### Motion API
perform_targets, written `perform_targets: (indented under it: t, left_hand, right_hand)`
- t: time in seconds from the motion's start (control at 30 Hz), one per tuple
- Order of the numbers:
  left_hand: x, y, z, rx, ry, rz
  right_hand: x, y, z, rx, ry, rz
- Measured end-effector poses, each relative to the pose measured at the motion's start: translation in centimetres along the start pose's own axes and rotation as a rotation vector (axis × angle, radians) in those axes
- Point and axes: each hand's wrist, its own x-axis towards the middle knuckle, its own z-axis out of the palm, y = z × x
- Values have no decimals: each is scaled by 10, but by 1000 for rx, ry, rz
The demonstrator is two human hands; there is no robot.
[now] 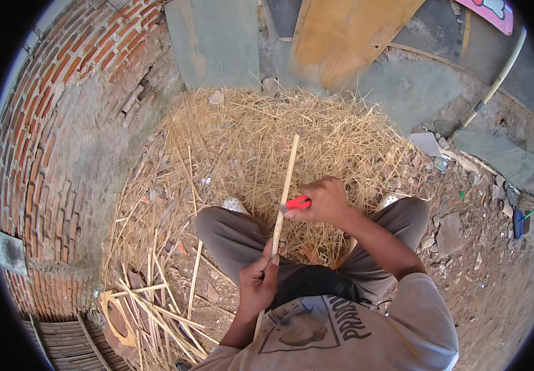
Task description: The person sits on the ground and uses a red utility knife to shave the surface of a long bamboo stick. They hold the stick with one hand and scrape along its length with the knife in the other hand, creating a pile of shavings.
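From my feed: the left hand (258, 283) closes its fingers round the near end of a pale strip (290, 166), likely to steady it; the far end juts over the straw heap (248, 117). The right hand (326, 201) clenches a red cutter (299, 203) (blade touching, I judge). Loose sticks (154, 309) lie off the heap's near-left edge, presumably within reach.

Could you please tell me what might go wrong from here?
The blade of the red-handled knife sits at the long, pale, wood-like strip, above the bare left hand gripping it; a slip toward the body could cut those fingers. The bare right hand's thumb is close to the blade and might be nicked. The strip's edges could also leave splinters in ungloved skin.
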Motion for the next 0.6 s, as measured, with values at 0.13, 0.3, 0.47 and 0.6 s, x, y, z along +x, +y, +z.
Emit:
perform_targets:
  t: [0.13,0.3,0.47,0.6]
  left_hand:
    - [-1,6,3,12,2,41]
    - [-18,7,6,-32,-86,-118]
    - [-34,-1,12,-64,-142,-63]
    - [-22,-1,0,-112,-21,-28]
  right_hand:
    - [3,12,5,-34,88,-38]
    - [14,70,-10,-166,-20,404]
    - [23,92,-20,-70,171,673]
    - [13,53,-22,35,-34,537]
